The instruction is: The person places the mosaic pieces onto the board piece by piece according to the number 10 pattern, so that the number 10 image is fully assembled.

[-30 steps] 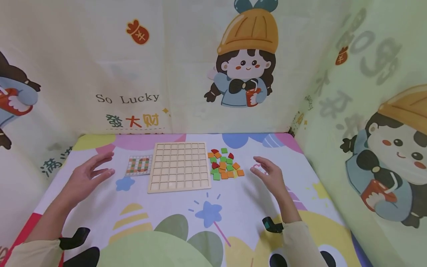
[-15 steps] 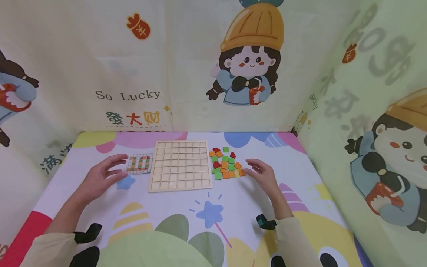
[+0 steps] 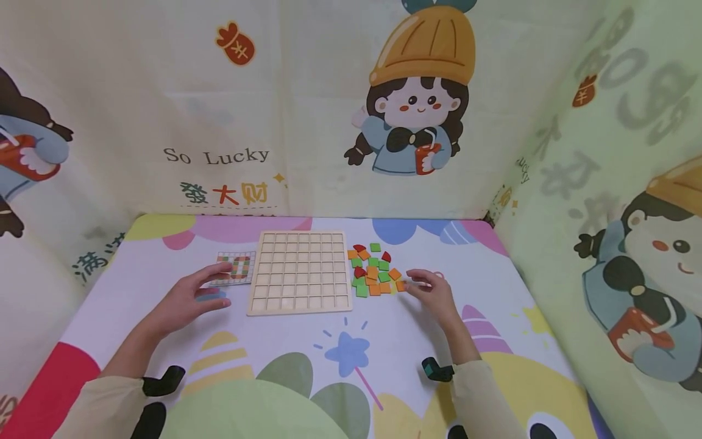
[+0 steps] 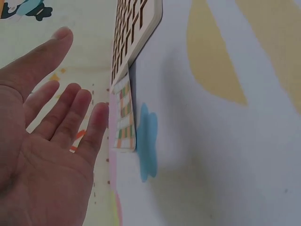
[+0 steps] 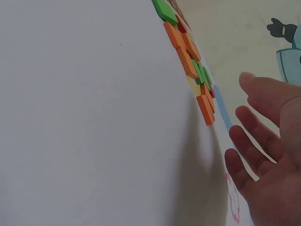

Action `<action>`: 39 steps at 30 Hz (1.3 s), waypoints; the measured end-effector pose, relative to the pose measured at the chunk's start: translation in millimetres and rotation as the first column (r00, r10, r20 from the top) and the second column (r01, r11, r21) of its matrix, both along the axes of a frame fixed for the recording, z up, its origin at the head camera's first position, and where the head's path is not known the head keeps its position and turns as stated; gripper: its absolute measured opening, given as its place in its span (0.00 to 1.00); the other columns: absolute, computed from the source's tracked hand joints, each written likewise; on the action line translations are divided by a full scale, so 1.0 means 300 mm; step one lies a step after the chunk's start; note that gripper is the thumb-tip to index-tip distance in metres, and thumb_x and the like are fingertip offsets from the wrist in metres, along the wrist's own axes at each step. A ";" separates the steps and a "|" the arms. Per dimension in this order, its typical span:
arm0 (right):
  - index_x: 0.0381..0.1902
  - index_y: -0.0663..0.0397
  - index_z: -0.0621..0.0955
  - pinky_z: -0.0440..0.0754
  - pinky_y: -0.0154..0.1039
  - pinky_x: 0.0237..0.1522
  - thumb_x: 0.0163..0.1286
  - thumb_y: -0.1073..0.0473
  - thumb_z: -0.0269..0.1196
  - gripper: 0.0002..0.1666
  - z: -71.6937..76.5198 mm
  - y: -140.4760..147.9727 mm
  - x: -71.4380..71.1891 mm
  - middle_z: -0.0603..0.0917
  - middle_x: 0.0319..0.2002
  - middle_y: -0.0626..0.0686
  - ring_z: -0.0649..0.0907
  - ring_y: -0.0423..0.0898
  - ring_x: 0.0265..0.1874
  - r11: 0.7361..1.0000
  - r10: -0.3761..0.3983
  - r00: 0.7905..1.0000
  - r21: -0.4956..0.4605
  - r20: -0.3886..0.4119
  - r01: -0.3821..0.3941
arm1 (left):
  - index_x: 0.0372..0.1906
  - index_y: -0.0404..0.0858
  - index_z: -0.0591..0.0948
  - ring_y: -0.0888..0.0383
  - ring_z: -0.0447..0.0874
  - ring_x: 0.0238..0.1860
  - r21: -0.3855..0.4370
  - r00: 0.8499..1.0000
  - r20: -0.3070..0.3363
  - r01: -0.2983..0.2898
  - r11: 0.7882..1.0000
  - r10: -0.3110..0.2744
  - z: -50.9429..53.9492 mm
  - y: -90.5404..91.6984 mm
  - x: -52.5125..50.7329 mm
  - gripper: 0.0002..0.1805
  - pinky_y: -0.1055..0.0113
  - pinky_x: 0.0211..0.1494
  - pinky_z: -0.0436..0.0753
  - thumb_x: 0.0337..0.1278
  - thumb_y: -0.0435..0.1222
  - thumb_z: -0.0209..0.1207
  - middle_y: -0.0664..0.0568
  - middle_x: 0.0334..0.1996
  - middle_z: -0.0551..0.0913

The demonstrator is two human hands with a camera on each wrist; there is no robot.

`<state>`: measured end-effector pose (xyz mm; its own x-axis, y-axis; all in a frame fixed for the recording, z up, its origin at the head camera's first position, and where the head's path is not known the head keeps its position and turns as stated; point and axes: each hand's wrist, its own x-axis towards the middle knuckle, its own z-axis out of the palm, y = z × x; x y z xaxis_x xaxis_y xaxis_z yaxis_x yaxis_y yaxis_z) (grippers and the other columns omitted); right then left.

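Left hand (image 3: 186,305): released, fingers extended, overlapping the printed card (image 3: 244,269) in the head view. Beyond the card, rightward of this hand: the wooden board (image 3: 300,272), cells unfilled. Next, the coloured tiles (image 3: 372,274), just left of the right hand (image 3: 437,300), which is loosely bent, grasping nothing. Judged step: reaching; picking up a tile would call for a thumb-and-finger pinch.
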<state>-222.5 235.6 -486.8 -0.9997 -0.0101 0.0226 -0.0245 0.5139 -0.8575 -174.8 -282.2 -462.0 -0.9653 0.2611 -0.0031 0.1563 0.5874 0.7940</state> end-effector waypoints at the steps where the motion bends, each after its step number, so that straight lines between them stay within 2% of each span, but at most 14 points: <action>1: 0.54 0.52 0.81 0.77 0.51 0.61 0.62 0.56 0.69 0.21 -0.003 0.003 0.000 0.81 0.54 0.54 0.79 0.52 0.56 1.000 0.001 1.000 0.005 0.000 -0.001 | 0.72 0.43 0.63 0.48 0.69 0.64 0.002 1.000 0.006 0.003 1.000 -0.003 -0.006 0.004 -0.003 0.41 0.74 0.59 0.77 0.54 0.43 0.68 0.46 0.69 0.67; 2: 0.53 0.52 0.81 0.77 0.51 0.61 0.62 0.57 0.69 0.21 -0.007 0.006 -0.001 0.82 0.54 0.54 0.79 0.52 0.56 1.000 0.002 1.000 0.011 -0.002 -0.002 | 0.72 0.43 0.63 0.48 0.69 0.65 0.005 1.000 0.011 0.006 1.000 -0.006 -0.012 0.008 -0.007 0.42 0.71 0.59 0.77 0.53 0.43 0.68 0.46 0.69 0.68; 3: 0.53 0.53 0.81 0.78 0.51 0.60 0.62 0.58 0.69 0.21 -0.010 0.008 -0.002 0.82 0.54 0.55 0.80 0.52 0.55 1.000 0.005 1.000 0.015 -0.010 -0.005 | 0.72 0.43 0.63 0.53 0.70 0.64 0.009 1.000 0.013 0.009 1.000 -0.009 -0.020 0.012 -0.011 0.42 0.68 0.60 0.78 0.53 0.43 0.68 0.46 0.70 0.67; 4: 0.53 0.54 0.81 0.79 0.49 0.59 0.61 0.58 0.69 0.21 -0.012 0.009 -0.003 0.83 0.53 0.55 0.80 0.53 0.54 1.000 0.009 1.000 0.023 -0.018 -0.009 | 0.72 0.43 0.63 0.57 0.71 0.64 0.010 1.000 0.013 0.011 1.000 -0.011 -0.028 0.015 -0.014 0.42 0.66 0.60 0.78 0.53 0.43 0.69 0.47 0.69 0.67; 6: 0.53 0.54 0.82 0.81 0.43 0.55 0.61 0.60 0.69 0.21 -0.017 0.009 -0.003 0.83 0.53 0.56 0.81 0.53 0.52 0.999 0.015 0.999 0.038 -0.028 -0.014 | 0.71 0.44 0.64 0.59 0.72 0.62 0.005 1.000 0.005 0.011 1.000 -0.011 -0.043 0.022 -0.019 0.42 0.63 0.59 0.79 0.52 0.43 0.69 0.47 0.68 0.69; 8: 0.53 0.55 0.82 0.81 0.37 0.51 0.61 0.61 0.69 0.21 -0.024 0.008 -0.002 0.83 0.52 0.57 0.82 0.54 0.50 0.998 0.026 0.999 0.056 -0.040 -0.024 | 0.71 0.44 0.65 0.58 0.74 0.61 0.001 1.000 0.004 0.006 1.000 -0.006 -0.056 0.030 -0.022 0.42 0.62 0.59 0.79 0.51 0.44 0.70 0.47 0.67 0.70; 10: 0.53 0.55 0.82 0.79 0.32 0.47 0.61 0.61 0.69 0.21 -0.028 0.003 -0.002 0.82 0.53 0.57 0.81 0.53 0.49 0.997 0.034 0.999 0.074 -0.034 -0.031 | 0.71 0.44 0.66 0.53 0.76 0.58 -0.008 1.000 -0.002 -0.001 1.000 0.001 -0.065 0.037 -0.021 0.42 0.67 0.56 0.81 0.50 0.45 0.70 0.46 0.65 0.72; 11: 0.53 0.54 0.82 0.79 0.32 0.47 0.61 0.62 0.68 0.21 -0.030 0.000 -0.003 0.82 0.53 0.57 0.81 0.53 0.49 0.996 0.035 0.999 0.083 -0.025 -0.033 | 0.70 0.44 0.66 0.49 0.76 0.57 -0.009 1.000 -0.006 -0.003 1.000 0.003 -0.068 0.041 -0.021 0.42 0.70 0.55 0.81 0.50 0.45 0.70 0.46 0.64 0.73; 14: 0.54 0.53 0.82 0.78 0.34 0.49 0.62 0.61 0.68 0.21 -0.033 -0.007 -0.007 0.81 0.52 0.56 0.79 0.51 0.49 0.994 0.030 1.000 0.106 0.001 -0.030 | 0.69 0.43 0.68 0.49 0.77 0.53 -0.010 1.000 -0.024 -0.016 1.000 0.016 -0.079 0.055 -0.022 0.42 0.76 0.50 0.81 0.47 0.45 0.72 0.45 0.60 0.76; 17: 0.54 0.50 0.82 0.78 0.36 0.49 0.62 0.60 0.68 0.21 -0.035 -0.012 -0.009 0.80 0.52 0.54 0.78 0.50 0.48 0.989 0.010 0.999 0.147 0.038 -0.015 | 0.67 0.41 0.70 0.51 0.76 0.50 -0.024 0.999 -0.048 -0.026 0.999 0.024 -0.091 0.067 -0.026 0.42 0.74 0.46 0.82 0.45 0.44 0.73 0.45 0.56 0.78; 21: 0.54 0.48 0.82 0.78 0.38 0.50 0.62 0.60 0.68 0.21 -0.038 -0.016 -0.012 0.80 0.51 0.54 0.77 0.49 0.47 0.982 -0.004 0.998 0.191 0.056 -0.007 | 0.66 0.41 0.71 0.54 0.75 0.45 -0.079 0.998 -0.048 -0.033 0.996 0.029 -0.098 0.082 -0.029 0.42 0.73 0.42 0.81 0.42 0.44 0.74 0.47 0.48 0.78; 29: 0.53 0.49 0.83 0.79 0.46 0.54 0.62 0.61 0.67 0.20 -0.043 -0.018 -0.021 0.81 0.50 0.54 0.77 0.49 0.48 0.973 -0.002 0.999 0.232 0.053 -0.010 | 0.64 0.40 0.73 0.56 0.72 0.40 -0.112 0.997 -0.072 -0.035 0.993 0.027 -0.109 0.107 -0.039 0.41 0.75 0.37 0.74 0.40 0.44 0.75 0.50 0.43 0.77; 34: 0.55 0.50 0.82 0.80 0.48 0.56 0.62 0.60 0.68 0.22 -0.045 -0.023 -0.026 0.80 0.49 0.54 0.78 0.49 0.49 0.965 -0.011 0.998 0.260 0.068 -0.008 | 0.63 0.38 0.74 0.58 0.72 0.40 -0.124 0.996 -0.085 -0.040 0.991 0.029 -0.118 0.117 -0.040 0.41 0.73 0.41 0.70 0.38 0.44 0.76 0.51 0.42 0.78; 39: 0.51 0.50 0.83 0.81 0.44 0.51 0.61 0.59 0.69 0.19 -0.042 -0.030 -0.026 0.79 0.44 0.54 0.76 0.48 0.44 0.956 -0.023 0.998 0.294 0.066 0.002 | 0.64 0.38 0.73 0.58 0.70 0.42 -0.171 0.997 -0.071 -0.037 0.985 0.025 -0.124 0.118 -0.043 0.43 0.69 0.48 0.69 0.39 0.45 0.76 0.53 0.43 0.77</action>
